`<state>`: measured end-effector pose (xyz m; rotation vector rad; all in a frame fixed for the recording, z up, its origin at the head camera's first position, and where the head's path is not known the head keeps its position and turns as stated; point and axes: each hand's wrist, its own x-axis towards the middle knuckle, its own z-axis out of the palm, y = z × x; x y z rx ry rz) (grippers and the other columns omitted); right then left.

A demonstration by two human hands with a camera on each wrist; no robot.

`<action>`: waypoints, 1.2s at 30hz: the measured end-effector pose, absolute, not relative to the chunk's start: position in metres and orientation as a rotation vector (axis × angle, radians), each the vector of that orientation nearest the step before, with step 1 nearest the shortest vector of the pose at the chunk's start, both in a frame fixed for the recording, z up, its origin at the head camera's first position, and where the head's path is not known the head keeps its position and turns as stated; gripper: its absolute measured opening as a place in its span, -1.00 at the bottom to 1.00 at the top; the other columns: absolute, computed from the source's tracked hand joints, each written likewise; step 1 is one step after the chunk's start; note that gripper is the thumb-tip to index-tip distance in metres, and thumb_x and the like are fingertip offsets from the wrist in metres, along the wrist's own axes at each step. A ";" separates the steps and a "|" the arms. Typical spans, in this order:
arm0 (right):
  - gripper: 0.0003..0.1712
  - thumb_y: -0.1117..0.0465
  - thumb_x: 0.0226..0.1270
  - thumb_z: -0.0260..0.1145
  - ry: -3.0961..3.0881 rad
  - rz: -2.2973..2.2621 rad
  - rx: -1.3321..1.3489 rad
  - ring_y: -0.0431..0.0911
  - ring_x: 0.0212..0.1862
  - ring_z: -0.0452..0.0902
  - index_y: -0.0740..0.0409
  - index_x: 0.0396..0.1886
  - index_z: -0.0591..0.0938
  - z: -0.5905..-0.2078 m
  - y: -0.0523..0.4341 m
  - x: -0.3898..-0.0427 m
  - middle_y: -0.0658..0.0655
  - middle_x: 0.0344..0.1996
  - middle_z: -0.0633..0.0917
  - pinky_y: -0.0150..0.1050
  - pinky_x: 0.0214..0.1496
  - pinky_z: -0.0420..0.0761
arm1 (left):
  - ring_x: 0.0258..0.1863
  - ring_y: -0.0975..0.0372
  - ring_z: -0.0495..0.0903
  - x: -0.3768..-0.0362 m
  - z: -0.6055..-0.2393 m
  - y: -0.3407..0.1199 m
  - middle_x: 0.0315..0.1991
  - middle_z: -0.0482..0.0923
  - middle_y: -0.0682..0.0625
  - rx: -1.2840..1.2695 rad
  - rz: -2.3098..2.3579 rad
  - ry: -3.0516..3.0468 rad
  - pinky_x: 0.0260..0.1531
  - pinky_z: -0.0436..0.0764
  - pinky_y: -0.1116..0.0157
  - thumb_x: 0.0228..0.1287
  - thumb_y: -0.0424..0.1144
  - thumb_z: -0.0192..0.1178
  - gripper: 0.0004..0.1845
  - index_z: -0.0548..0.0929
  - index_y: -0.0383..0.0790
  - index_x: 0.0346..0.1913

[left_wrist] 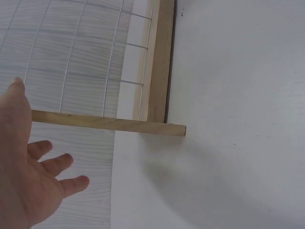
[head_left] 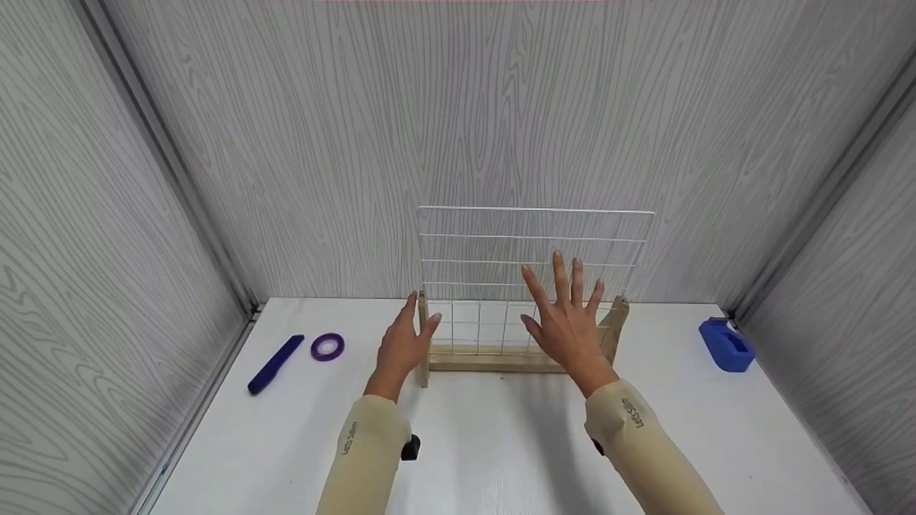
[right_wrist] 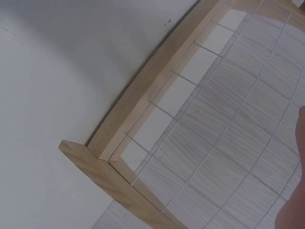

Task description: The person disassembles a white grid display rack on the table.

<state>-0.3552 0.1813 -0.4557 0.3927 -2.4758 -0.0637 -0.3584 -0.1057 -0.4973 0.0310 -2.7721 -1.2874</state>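
Observation:
A white wire grid panel (head_left: 533,265) stands upright in a wooden base rail (head_left: 494,357) with a cross foot at each end. My left hand (head_left: 404,342) is open beside the left foot (head_left: 423,336), fingers straight; I cannot tell whether it touches. My right hand (head_left: 569,315) is open with fingers spread in front of the grid's right half, holding nothing. The left wrist view shows the left hand (left_wrist: 28,181) by the foot (left_wrist: 109,123), rail (left_wrist: 159,62) and grid (left_wrist: 71,57). The right wrist view shows the rail (right_wrist: 157,76), right foot (right_wrist: 114,183) and grid (right_wrist: 224,133).
On the white table (head_left: 501,443) lie a dark blue pen-like stick (head_left: 275,363) and a purple tape ring (head_left: 328,346) at the left. A blue plastic object (head_left: 726,345) sits at the far right. Wood-grain walls close in the back and both sides.

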 end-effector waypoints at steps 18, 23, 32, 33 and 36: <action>0.06 -0.23 0.38 0.34 -2.533 -0.023 0.324 0.37 0.63 -0.31 -0.36 0.65 -0.11 -0.454 0.166 -0.364 0.29 0.64 -0.21 0.66 0.35 -0.03 | 0.44 -0.13 0.38 -0.361 -0.505 -0.099 0.47 0.36 -0.24 0.001 -1.346 -2.669 0.40 0.38 -0.13 0.64 -0.01 -0.10 -0.37 0.09 -0.12 0.62; 0.12 -0.17 0.32 0.42 -2.472 -0.032 0.321 0.40 0.62 -0.23 -0.32 0.65 -0.08 -0.459 0.162 -0.372 0.31 0.63 -0.15 0.67 0.32 0.04 | 0.27 -0.13 0.57 -0.363 -0.505 -0.098 0.35 0.50 -0.29 -0.012 -1.287 -2.622 0.28 0.51 -0.10 0.67 -0.12 -0.14 -0.44 0.17 -0.20 0.58; 0.18 -0.16 0.21 0.51 -2.363 -0.114 0.304 0.38 0.59 -0.05 -0.34 0.63 -0.05 -0.462 0.165 -0.384 0.31 0.61 -0.04 0.66 0.26 0.17 | 0.15 -0.15 0.65 -0.364 -0.511 -0.093 0.26 0.58 -0.33 -0.046 -1.207 -2.523 0.13 0.63 -0.07 0.65 -0.21 -0.11 -0.50 0.26 -0.29 0.52; 0.17 -0.16 0.22 0.51 -2.368 -0.114 0.302 0.37 0.59 -0.05 -0.35 0.63 -0.05 -0.462 0.166 -0.385 0.31 0.61 -0.04 0.66 0.27 0.15 | 0.15 -0.15 0.66 -0.363 -0.511 -0.093 0.24 0.58 -0.34 -0.059 -1.200 -2.513 0.13 0.63 -0.07 0.65 -0.22 -0.11 -0.50 0.27 -0.30 0.51; 0.13 -0.13 0.29 0.46 -2.411 -0.089 0.296 0.34 0.62 -0.12 -0.39 0.63 -0.08 -0.458 0.170 -0.387 0.31 0.62 -0.04 0.65 0.31 0.11 | 0.16 -0.14 0.65 -0.362 -0.513 -0.092 0.24 0.59 -0.34 -0.084 -1.193 -2.507 0.15 0.62 -0.06 0.65 -0.22 -0.10 -0.51 0.27 -0.30 0.51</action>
